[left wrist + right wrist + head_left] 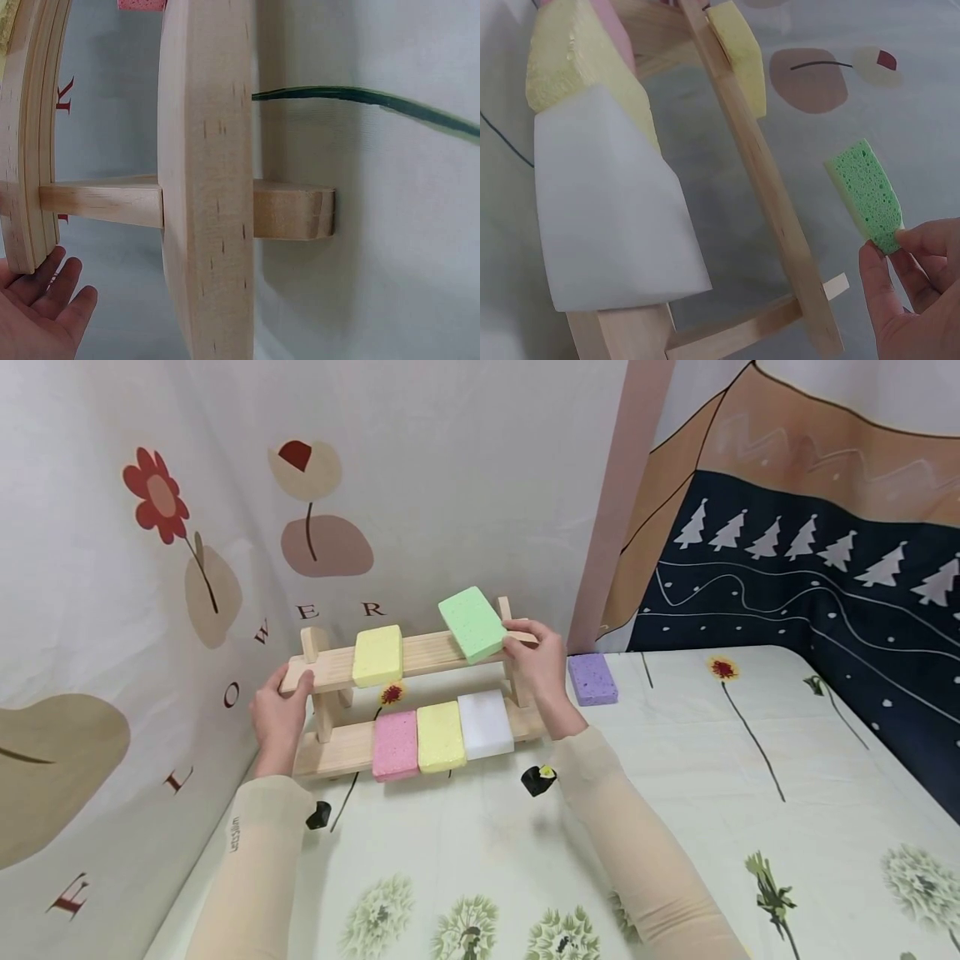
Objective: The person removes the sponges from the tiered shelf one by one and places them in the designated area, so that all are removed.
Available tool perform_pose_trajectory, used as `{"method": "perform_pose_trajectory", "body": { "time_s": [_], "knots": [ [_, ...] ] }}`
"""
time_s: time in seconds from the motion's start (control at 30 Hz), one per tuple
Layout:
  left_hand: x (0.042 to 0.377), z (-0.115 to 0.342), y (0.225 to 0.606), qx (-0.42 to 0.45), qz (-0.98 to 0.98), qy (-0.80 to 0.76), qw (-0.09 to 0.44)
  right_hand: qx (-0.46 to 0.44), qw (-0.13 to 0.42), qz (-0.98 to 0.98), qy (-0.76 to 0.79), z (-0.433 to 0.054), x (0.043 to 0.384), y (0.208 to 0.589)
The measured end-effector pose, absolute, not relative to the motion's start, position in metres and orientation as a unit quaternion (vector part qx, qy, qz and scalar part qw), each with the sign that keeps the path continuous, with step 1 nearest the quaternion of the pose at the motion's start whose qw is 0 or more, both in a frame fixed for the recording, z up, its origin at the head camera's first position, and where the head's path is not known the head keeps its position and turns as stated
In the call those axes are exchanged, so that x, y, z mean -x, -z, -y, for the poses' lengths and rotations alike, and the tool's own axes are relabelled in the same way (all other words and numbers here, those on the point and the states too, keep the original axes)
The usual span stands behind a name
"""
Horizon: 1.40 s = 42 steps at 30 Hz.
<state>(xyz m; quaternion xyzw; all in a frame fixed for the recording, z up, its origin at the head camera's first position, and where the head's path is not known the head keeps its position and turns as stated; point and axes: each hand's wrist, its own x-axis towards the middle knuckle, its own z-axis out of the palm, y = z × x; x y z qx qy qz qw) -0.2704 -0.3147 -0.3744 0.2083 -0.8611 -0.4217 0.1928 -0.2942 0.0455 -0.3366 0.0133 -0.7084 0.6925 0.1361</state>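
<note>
My left hand (279,714) grips the left end of a two-tier wooden rack (427,652), thumb over the upper shelf and fingers beneath it. Between thumb and fingertips, my right hand (543,668) pinches the lower right corner of a green sponge (472,622). The sponge is tilted and overlaps the right part of the upper shelf in the head view; the right wrist view shows a gap between the porous green sponge (866,191) and the shelf. A yellow sponge (378,656) sits further left on that shelf. Side by side on the lower tier are a pink sponge (395,745), another yellow sponge (441,737) and a white sponge (486,724).
A purple sponge (592,679) lies on the flower-printed tablecloth (690,752), right of the rack. Behind the rack hangs a pale printed curtain (465,485). A dark cloth with white trees (802,568) bounds the right side.
</note>
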Motion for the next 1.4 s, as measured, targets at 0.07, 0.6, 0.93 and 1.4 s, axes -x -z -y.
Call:
{"method": "perform_pose_trajectory", "body": {
  "time_s": [0.07, 0.6, 0.93, 1.4],
  "knots": [
    [0.27, 0.315, 0.375, -0.208, 0.862, 0.419, 0.193, -0.01, 0.138, 0.708, -0.693, -0.048, 0.294, 0.336],
    [0.272, 0.316, 0.375, -0.209, 0.861, 0.423, 0.191, -0.007, 0.171, 0.677, -0.716, -0.071, 0.299, 0.335],
    [0.274, 0.317, 0.377, -0.207, 0.861, 0.423, 0.191, 0.009, 0.176, 0.673, -0.718, -0.09, 0.301, 0.337],
    [0.274, 0.318, 0.378, -0.204, 0.859, 0.426, 0.196, 0.033, 0.175, 0.675, -0.716, -0.117, 0.298, 0.337]
  ]
}}
